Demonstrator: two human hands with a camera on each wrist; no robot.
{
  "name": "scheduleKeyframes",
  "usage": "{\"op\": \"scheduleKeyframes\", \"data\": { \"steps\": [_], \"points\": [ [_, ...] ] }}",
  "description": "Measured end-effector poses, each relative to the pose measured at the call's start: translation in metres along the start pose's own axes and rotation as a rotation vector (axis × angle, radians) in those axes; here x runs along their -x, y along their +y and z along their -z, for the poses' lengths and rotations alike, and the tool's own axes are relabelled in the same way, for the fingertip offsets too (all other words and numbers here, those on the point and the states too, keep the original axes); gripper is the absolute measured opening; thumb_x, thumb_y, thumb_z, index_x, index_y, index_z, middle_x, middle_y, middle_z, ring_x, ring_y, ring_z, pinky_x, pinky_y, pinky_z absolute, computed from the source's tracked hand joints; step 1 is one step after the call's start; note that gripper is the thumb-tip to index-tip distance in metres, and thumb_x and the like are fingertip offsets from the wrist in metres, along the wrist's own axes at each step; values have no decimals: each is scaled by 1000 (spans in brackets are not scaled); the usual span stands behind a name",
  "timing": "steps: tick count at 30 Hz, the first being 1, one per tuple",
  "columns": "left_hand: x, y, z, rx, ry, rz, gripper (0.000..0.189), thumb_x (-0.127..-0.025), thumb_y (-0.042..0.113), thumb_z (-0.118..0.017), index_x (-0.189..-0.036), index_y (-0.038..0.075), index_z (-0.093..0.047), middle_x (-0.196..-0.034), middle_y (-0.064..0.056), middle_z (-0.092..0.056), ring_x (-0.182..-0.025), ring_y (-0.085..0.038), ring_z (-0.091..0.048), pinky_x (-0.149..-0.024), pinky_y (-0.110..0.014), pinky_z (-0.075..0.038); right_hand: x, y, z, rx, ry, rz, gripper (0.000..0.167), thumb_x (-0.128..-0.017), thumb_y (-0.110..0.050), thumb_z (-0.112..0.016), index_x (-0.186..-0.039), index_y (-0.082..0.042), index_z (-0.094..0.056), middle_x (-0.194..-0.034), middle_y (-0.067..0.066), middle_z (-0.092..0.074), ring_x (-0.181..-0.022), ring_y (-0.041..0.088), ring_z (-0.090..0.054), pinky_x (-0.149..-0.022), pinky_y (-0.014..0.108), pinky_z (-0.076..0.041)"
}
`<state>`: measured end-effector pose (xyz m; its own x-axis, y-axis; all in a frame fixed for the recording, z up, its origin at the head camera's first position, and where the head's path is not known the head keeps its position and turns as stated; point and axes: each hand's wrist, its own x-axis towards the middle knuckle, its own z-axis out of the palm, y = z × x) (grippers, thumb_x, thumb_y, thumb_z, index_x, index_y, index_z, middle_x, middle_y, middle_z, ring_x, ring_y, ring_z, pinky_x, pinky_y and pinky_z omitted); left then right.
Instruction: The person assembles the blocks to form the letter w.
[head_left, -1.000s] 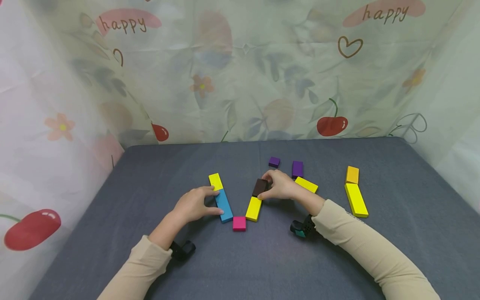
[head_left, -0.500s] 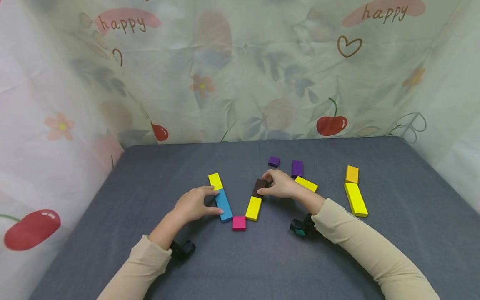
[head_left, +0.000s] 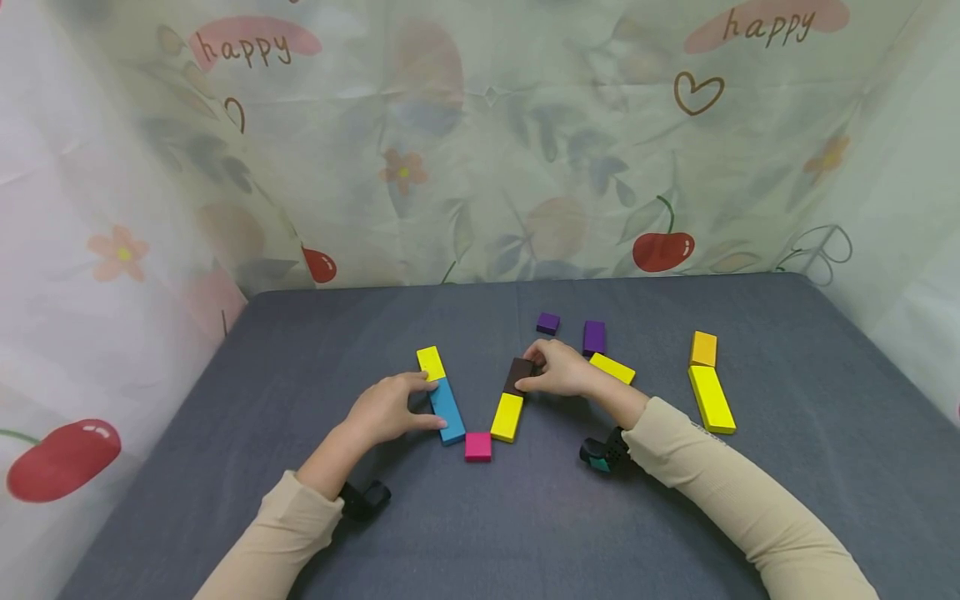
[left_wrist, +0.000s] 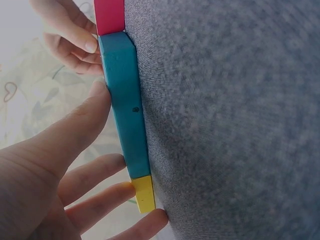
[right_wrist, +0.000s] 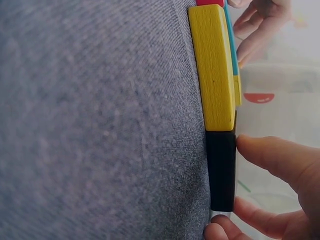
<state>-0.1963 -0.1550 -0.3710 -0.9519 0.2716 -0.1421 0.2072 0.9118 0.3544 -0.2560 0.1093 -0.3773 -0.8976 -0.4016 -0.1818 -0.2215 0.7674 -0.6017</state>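
In the head view, wooden blocks form a V on the table. My left hand rests along the left arm, its thumb and loosely extended fingers touching the blue block and the small yellow block beyond it. A pink block sits at the bottom of the V. From there a yellow block leads up the right arm to a dark brown block. My right hand holds that dark block, thumb on its top edge and fingers curled at its far end.
Two purple blocks lie behind my right hand, with a yellow block partly hidden by the wrist. Farther right, an orange block touches a long yellow block. A printed curtain hangs behind the table.
My right thumb has shifted slightly away from the yellow block, up along the dark brown block. My left hand and the blocks look unmoved.
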Motion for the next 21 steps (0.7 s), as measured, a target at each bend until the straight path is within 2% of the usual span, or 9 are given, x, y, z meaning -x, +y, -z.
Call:
{"op": "scheduleKeyframes", "data": {
  "steps": [21],
  "points": [
    [0,0,-1,4,3,-4,65,-75,41,-76,-129,11,-57,-140,-9,-51,-129,-31,-46,-103,-50,-42,2,0,0,-8,0,-3,48,-82,-27,-70,-117,0,-54,-114,19,-55,-100,29,-57,-90,41,-49]
  ]
}}
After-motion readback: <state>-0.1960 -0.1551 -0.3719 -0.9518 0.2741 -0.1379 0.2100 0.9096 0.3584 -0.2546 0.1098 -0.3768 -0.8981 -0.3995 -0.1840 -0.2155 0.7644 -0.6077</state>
